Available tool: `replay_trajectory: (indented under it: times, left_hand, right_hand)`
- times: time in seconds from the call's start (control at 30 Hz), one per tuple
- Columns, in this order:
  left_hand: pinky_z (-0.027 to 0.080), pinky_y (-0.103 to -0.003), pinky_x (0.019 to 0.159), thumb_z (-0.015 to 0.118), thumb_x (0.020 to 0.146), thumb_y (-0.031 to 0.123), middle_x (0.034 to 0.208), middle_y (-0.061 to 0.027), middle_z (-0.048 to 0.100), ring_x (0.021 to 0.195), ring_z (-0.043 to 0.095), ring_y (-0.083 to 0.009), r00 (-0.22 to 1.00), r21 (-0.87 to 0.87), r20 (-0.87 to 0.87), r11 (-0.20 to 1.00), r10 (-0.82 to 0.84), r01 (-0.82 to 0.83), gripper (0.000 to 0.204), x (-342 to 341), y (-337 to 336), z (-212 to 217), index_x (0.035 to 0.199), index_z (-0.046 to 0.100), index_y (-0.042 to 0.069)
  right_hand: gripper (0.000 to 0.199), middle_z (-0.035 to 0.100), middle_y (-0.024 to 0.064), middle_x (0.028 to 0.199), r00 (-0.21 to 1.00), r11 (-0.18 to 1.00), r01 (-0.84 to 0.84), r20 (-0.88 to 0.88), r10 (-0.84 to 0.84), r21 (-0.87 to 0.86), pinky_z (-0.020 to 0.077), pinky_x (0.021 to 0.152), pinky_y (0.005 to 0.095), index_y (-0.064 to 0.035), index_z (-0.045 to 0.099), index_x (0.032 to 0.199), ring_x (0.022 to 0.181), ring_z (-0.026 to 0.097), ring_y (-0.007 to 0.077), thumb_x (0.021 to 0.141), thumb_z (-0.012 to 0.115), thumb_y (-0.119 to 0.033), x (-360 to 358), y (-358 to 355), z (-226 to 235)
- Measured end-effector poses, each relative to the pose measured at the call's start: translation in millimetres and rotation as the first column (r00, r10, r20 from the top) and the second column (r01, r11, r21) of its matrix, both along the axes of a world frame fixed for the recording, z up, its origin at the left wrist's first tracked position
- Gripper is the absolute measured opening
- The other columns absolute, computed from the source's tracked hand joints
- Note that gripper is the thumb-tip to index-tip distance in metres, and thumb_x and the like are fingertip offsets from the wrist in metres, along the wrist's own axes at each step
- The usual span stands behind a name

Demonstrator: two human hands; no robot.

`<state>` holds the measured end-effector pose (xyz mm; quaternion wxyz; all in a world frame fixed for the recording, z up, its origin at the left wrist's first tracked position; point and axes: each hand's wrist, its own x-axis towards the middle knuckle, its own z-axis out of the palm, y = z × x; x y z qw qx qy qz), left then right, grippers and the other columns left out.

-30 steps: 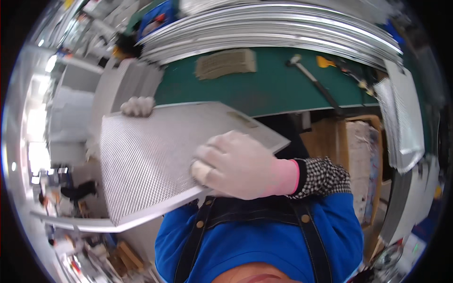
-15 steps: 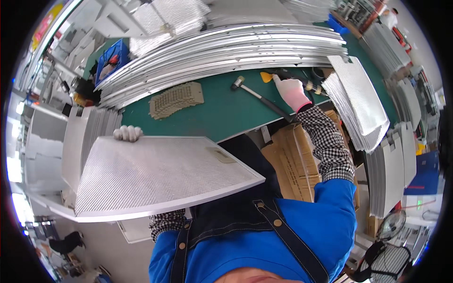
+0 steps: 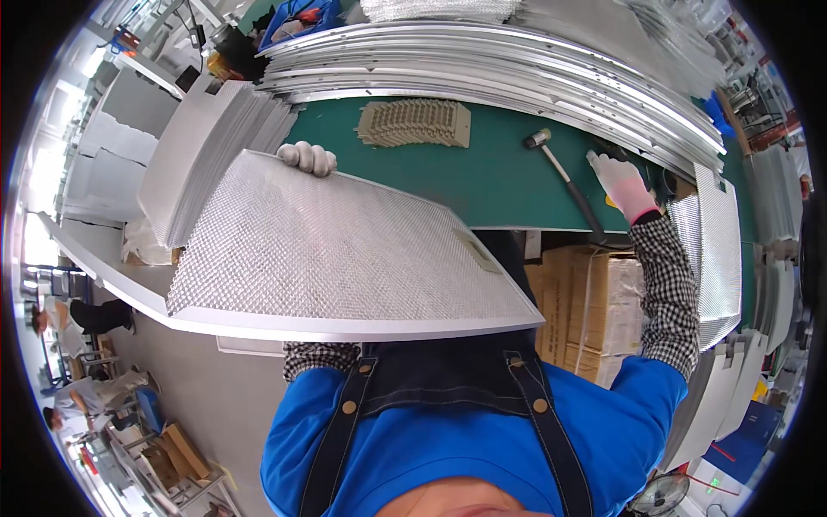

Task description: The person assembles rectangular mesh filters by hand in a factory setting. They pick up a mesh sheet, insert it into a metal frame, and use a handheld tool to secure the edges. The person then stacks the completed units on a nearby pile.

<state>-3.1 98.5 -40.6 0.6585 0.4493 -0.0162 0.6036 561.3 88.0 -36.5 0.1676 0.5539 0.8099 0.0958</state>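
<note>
My gloved left hand [image 3: 307,158] is closed over the top edge of a framed metal mesh panel [image 3: 345,250]. The panel is tilted in front of my body, with a pale rectangular tab near its right edge. My gloved right hand [image 3: 624,185] is over the green bench, fingers pressed together and pointing away from me. A small yellow piece [image 3: 610,201] shows beneath the palm; what the fingers hold, if anything, is hidden. Just left of that hand lies a hammer [image 3: 564,181] with a dark handle. Some dark tools [image 3: 610,148] lie beyond it, partly covered.
A long stack of metal strips [image 3: 491,65] crosses the bench's back. Nested beige plates [image 3: 413,123] lie before it. Mesh panels [image 3: 715,250] stand at the right and grey panels [image 3: 202,155] at the left. Cardboard boxes [image 3: 594,302] sit under the bench edge. People [image 3: 69,327] are at far left.
The view has turned and shifted left. The panel in my left hand is raised and more tilted. My right hand has moved relative to the hammer, and the yellow piece is now under its palm.
</note>
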Motion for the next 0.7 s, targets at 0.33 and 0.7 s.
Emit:
replay_trajectory:
  times: [0.33, 0.7]
  left_hand:
    - [0.032, -0.032, 0.065, 0.042, 0.106, 0.022, 0.069, 0.0008, 0.038, 0.065, 0.039, -0.0158, 0.982, 0.082, 0.138, 0.990, -0.129, 0.119, 0.027, -8, 16, -16, 0.080, 0.048, 0.015]
    - [0.031, -0.033, 0.061, 0.038, 0.109, 0.031, 0.067, 0.0020, 0.031, 0.061, 0.035, -0.0158, 0.998, -0.062, 0.045, 0.997, 0.049, -0.046, 0.036, 5, 1, 2, 0.076, 0.042, 0.017]
  right_hand:
    - [0.018, 0.061, 0.0015, 0.102, 0.940, 0.904, -0.335, 0.166, 0.299, 0.267, 0.0509, 0.086, 0.0310, -0.0105, 0.067, 0.102, 0.100, 0.059, 0.0216, 0.086, 0.062, -0.016, 42, -10, -5]
    - [0.015, 0.063, 0.0021, 0.083, 0.906, 0.815, -0.372, -0.019, 0.424, 0.446, 0.0552, 0.078, 0.0336, -0.0144, 0.071, 0.091, 0.089, 0.065, 0.0205, 0.079, 0.069, -0.024, -13, 38, -5]
